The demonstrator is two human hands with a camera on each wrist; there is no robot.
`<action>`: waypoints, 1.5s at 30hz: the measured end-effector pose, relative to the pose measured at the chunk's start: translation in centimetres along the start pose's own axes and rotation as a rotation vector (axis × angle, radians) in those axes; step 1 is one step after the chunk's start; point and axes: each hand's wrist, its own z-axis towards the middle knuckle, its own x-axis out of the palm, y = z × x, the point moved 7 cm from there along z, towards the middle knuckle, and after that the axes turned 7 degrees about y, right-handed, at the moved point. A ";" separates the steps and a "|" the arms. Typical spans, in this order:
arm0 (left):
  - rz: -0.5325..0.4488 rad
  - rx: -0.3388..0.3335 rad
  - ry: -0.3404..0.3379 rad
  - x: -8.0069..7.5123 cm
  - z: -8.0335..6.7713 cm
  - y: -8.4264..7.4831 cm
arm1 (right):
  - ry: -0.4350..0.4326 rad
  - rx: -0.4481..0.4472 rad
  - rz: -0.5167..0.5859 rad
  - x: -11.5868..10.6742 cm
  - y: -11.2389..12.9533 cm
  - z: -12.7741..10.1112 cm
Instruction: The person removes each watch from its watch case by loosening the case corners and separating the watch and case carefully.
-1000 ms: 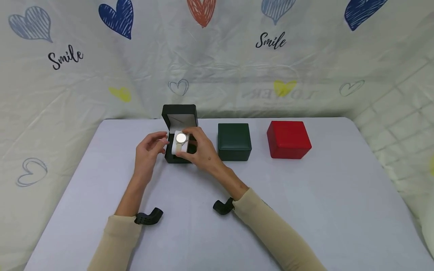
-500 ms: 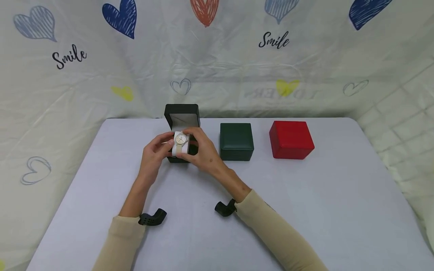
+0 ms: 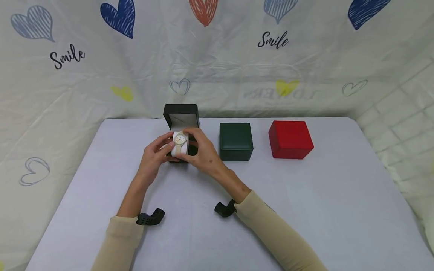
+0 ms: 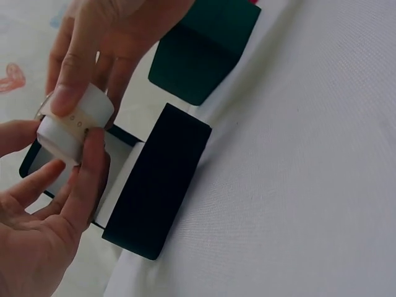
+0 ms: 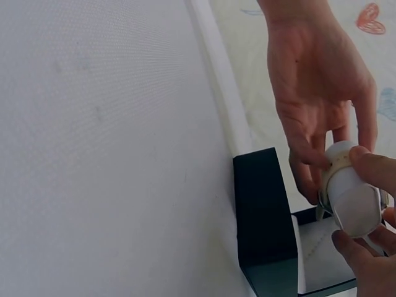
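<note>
**Watch on its cushion, held over the open box**

Watch [image 3: 180, 139] and its white cushion [image 4: 74, 127] sit between both hands just above the open black box [image 3: 181, 124], which I take as my landmark. My left hand [image 3: 154, 158] comes in from the box's left side, thumb and fingers curled against the cushion; my right hand [image 3: 202, 152] reaches from the box's right, fingertips pinching the cushion's top and side. Both hands are gripping, neither is loose.

Judging by its look, the load is light but fussy. The cushion seems soft and will squash under a hard pinch, and the strap wrapped round it could slide. The dial face is probably glass, so I would keep fingers off it and hold the cushion by its ends, as the left wrist view shows.

The box's lid stands upright behind its base, and its pale lining shows under the cushion.

Right of the box stands a closed green box [image 3: 235, 142], and farther right a closed red box [image 3: 290, 139], all on the table [image 3: 322, 210].
</note>
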 end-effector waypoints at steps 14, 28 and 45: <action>-0.011 0.016 -0.038 -0.3 -0.2 -0.2 | 0.002 0.000 -0.091 0.4 -0.4 -0.3; -0.019 0.055 0.020 0.1 -0.2 -0.7 | 0.010 0.029 -0.102 0.8 -0.3 -0.4; -0.009 0.081 0.025 -0.1 -0.3 -1.0 | 0.002 0.007 -0.133 0.8 -0.2 -0.4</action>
